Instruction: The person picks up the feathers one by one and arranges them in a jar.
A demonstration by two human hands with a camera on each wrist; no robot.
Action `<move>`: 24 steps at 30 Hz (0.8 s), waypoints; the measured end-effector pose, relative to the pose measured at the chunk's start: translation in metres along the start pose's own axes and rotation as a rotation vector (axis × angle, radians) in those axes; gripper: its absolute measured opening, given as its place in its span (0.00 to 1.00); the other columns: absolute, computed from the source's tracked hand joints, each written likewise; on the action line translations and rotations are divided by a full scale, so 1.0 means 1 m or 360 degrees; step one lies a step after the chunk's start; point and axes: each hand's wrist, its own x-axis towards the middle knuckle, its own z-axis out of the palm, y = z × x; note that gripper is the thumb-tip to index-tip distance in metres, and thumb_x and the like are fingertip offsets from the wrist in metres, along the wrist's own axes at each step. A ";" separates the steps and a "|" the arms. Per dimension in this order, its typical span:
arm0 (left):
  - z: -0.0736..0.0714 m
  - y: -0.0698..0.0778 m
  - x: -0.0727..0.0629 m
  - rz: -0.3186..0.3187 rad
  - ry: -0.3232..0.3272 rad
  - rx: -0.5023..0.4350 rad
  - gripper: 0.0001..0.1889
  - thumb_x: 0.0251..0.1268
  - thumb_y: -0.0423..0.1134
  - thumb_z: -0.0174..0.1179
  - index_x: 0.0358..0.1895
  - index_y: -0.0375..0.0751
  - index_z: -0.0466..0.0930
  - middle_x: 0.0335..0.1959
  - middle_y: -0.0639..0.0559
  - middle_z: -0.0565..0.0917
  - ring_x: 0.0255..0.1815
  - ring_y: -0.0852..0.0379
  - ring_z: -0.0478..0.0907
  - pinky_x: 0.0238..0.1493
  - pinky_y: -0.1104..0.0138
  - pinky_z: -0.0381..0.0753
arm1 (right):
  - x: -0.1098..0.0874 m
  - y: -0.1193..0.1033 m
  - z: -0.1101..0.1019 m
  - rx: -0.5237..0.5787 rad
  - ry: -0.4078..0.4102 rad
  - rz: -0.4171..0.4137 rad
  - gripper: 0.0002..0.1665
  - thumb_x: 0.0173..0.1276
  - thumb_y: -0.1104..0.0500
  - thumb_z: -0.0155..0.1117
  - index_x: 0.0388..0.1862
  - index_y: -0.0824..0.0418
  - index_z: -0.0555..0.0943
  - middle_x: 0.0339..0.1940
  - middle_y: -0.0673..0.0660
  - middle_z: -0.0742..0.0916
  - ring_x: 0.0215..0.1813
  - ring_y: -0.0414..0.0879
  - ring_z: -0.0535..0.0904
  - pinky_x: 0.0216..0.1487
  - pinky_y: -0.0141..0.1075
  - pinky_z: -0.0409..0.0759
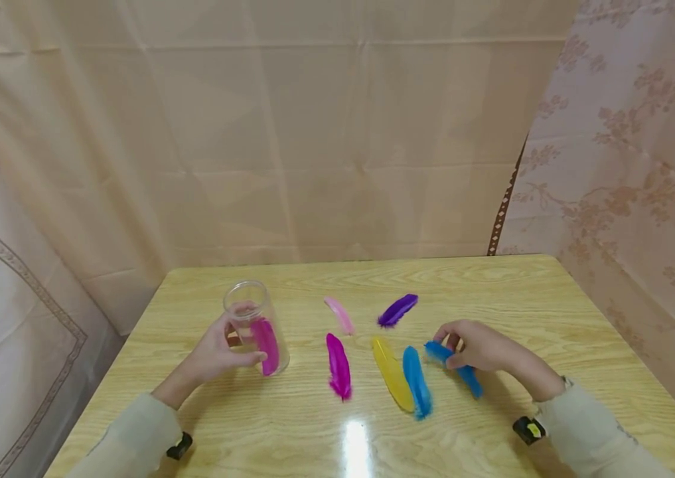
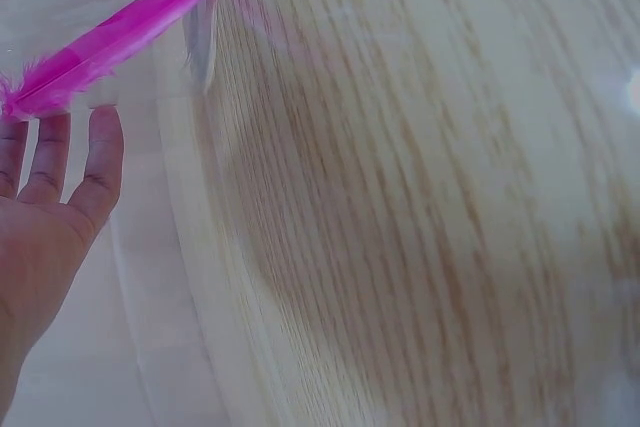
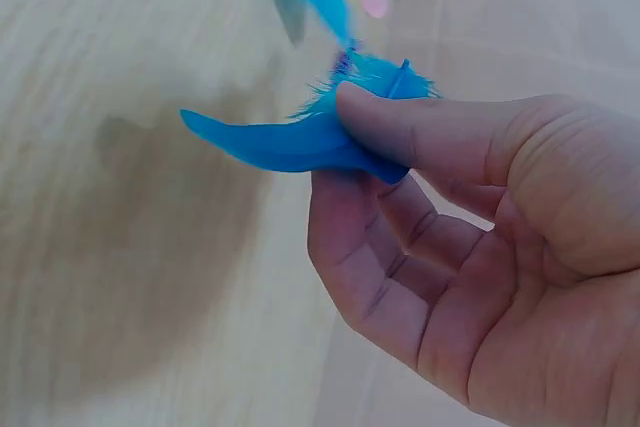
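My left hand (image 1: 222, 350) grips a tall clear glass (image 1: 250, 299) at the table's left side, thumb and fingers around its wall. Inside the glass is a magenta feather (image 1: 267, 346), which also shows through the wall in the left wrist view. In the right wrist view, my right hand (image 3: 470, 217) pinches a blue feather (image 3: 270, 144) between thumb and fingers, its fluffy end by the thumb. Left of that hand, a second blue feather (image 1: 417, 383) lies on the table against a yellow feather (image 1: 393, 374).
On the wooden table (image 1: 289, 438) between my hands also lie a magenta feather (image 1: 339, 366), a light pink feather (image 1: 340, 315) and a purple feather (image 1: 398, 310). Behind the table hangs a beige curtain (image 1: 325, 146); a floral curtain (image 1: 636, 166) hangs at the right.
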 end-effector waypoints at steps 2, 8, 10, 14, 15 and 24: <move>0.000 0.000 0.000 0.0003 -0.0004 -0.0003 0.43 0.53 0.30 0.76 0.72 0.40 0.62 0.60 0.40 0.78 0.55 0.39 0.72 0.53 0.45 0.77 | 0.000 -0.003 -0.003 -0.0002 0.0007 -0.0021 0.19 0.64 0.69 0.72 0.54 0.66 0.80 0.38 0.55 0.82 0.30 0.45 0.77 0.26 0.38 0.81; 0.000 0.000 0.000 0.0009 -0.0005 -0.0005 0.43 0.53 0.30 0.76 0.71 0.40 0.62 0.60 0.41 0.78 0.55 0.39 0.72 0.53 0.42 0.77 | 0.004 -0.011 -0.010 -0.0001 0.0051 -0.0074 0.14 0.68 0.66 0.70 0.52 0.64 0.81 0.37 0.55 0.82 0.25 0.44 0.78 0.26 0.43 0.84; 0.000 -0.001 0.000 0.0011 -0.0008 -0.0007 0.43 0.53 0.30 0.76 0.71 0.40 0.62 0.60 0.40 0.78 0.55 0.39 0.72 0.54 0.42 0.76 | 0.007 -0.013 -0.011 0.0035 0.0065 -0.0095 0.12 0.69 0.65 0.69 0.51 0.62 0.82 0.36 0.54 0.82 0.26 0.45 0.79 0.28 0.45 0.85; 0.000 -0.002 0.000 0.0013 -0.0012 -0.0011 0.43 0.53 0.30 0.76 0.71 0.41 0.62 0.60 0.40 0.78 0.56 0.39 0.72 0.54 0.42 0.76 | 0.012 -0.019 -0.013 0.0114 0.0127 -0.0160 0.14 0.69 0.63 0.70 0.51 0.65 0.81 0.36 0.55 0.83 0.29 0.46 0.81 0.31 0.45 0.86; 0.000 -0.003 0.000 0.0012 -0.0011 -0.0012 0.43 0.53 0.30 0.76 0.71 0.41 0.62 0.60 0.41 0.78 0.56 0.39 0.72 0.54 0.42 0.76 | 0.013 -0.021 -0.013 0.0142 0.0150 -0.0156 0.15 0.69 0.63 0.70 0.53 0.66 0.81 0.36 0.56 0.83 0.30 0.46 0.82 0.32 0.45 0.87; -0.001 -0.002 0.000 0.0019 -0.0015 -0.0022 0.42 0.53 0.30 0.76 0.71 0.42 0.63 0.60 0.41 0.78 0.55 0.40 0.72 0.53 0.45 0.78 | 0.020 -0.040 -0.018 0.0436 0.0262 -0.0161 0.18 0.68 0.60 0.72 0.53 0.67 0.80 0.39 0.60 0.84 0.36 0.51 0.85 0.39 0.47 0.87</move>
